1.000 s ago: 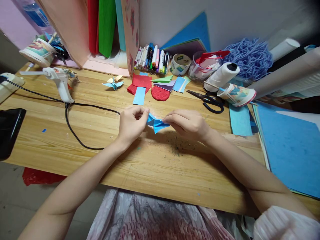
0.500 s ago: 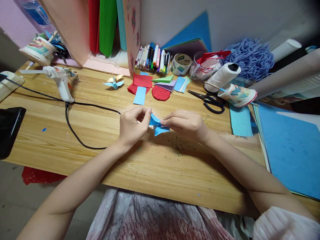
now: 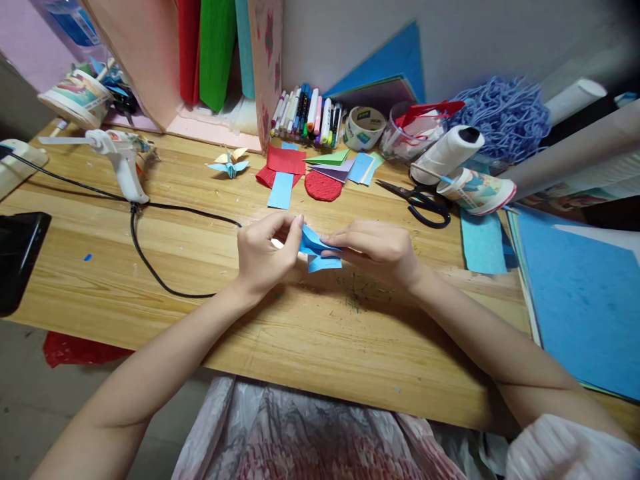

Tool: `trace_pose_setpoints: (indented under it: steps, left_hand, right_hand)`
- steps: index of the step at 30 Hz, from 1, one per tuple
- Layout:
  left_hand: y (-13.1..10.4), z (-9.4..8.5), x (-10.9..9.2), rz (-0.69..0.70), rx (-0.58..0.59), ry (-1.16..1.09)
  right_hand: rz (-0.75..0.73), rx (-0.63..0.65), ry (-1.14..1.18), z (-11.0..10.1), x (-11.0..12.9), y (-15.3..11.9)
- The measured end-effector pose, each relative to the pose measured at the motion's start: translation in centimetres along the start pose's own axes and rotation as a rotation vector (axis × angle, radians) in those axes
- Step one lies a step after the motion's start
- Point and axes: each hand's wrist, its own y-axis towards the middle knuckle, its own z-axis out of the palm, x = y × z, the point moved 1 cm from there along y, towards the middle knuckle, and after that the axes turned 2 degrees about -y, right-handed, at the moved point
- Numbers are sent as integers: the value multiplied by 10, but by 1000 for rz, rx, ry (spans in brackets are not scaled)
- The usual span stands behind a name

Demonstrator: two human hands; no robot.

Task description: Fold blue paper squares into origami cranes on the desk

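Note:
A small folded piece of blue paper (image 3: 324,263) is held between my two hands, just above the wooden table (image 3: 310,347). My left hand (image 3: 267,252) pinches its left side between thumb and forefinger. From the right, the fingers of my right hand (image 3: 375,250) are pressed together on the paper's other side, partly covering it. Flaps of the paper stand apart around the fingertips. Beyond my hands lie red crepe paper pieces (image 3: 286,162) with blue strips, and a folded paper crane (image 3: 230,164).
Black-handled scissors (image 3: 420,202) lie behind my right hand. On the left stands a white glue gun (image 3: 123,167), its black cord (image 3: 170,291) curving toward my left wrist. Markers (image 3: 307,117), a tape roll (image 3: 364,128) and blue yarn (image 3: 503,120) line the back. Blue sheets (image 3: 580,300) lie right.
The blue paper's flaps have shifted: a long upper flap now reaches across my right fingertips, and the lower part looks flatter. Both hands keep nearly the same place.

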Motion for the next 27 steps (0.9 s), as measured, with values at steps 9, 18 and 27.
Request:
trace_pose_setpoints:
  steps: [9,18,27]
  left_hand:
    - [-6,3,-2,105,38,28]
    - [-4,0,-1,134,25,67]
    - [-8,5,-1,210,177,-27]
  right_hand:
    - [-196,51,-174,-1,0,-3]
    - [-151,55,-58,-3,-3,-1]
    - [-3,40,0,2,-5,3]
